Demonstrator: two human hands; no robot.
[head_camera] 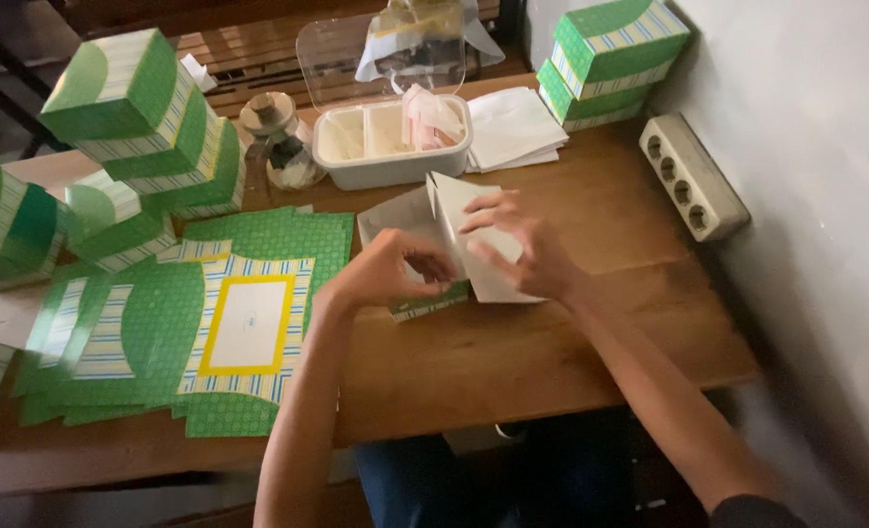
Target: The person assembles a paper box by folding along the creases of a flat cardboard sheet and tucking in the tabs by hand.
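Both hands work on a half-folded cardboard box (pixel 454 210), white inside and green outside, held over the wooden table (pixel 512 362). My left hand (pixel 390 269) pinches the box's lower left flap near its green striped edge. My right hand (pixel 517 249) presses against the upright white panel on the right side. A stack of flat green box blanks (pixel 229 323) with a yellow-framed white window lies left of my left arm.
Folded green boxes are piled at the left (pixel 151 117) and stacked at the back right (pixel 610 59). A white plastic container (pixel 390 147) with its clear lid open, white paper sheets (pixel 512 127), a small glass jar (pixel 278 137) and a power strip (pixel 693 176) by the wall.
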